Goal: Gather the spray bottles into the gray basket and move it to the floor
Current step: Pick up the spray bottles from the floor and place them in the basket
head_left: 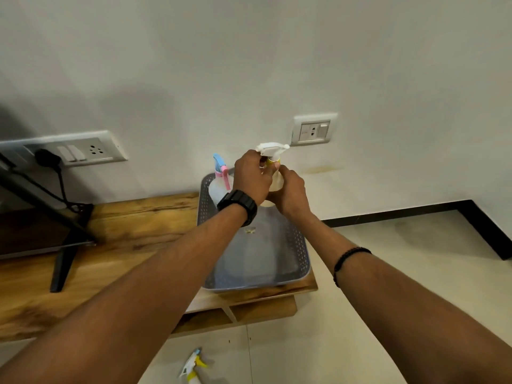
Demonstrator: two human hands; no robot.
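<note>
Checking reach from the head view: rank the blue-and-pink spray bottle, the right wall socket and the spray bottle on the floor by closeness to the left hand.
1. Blue-and-pink spray bottle, in the basket, just left of the left hand.
2. Right wall socket, up-right on the wall.
3. Spray bottle on the floor, bottom of view.

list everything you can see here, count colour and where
gray basket: 1, gray, right end of the wooden cabinet
spray bottle: 1, white head with yellow collar, held over the basket's far end
spray bottle: 1, blue and pink head, standing in the basket's far left corner
spray bottle: 1, white and yellow head, lying on the floor
wooden cabinet: 1, brown, against the wall
wall sockets: 2, white, wall
left hand: on the held bottle
right hand: on the held bottle
</note>
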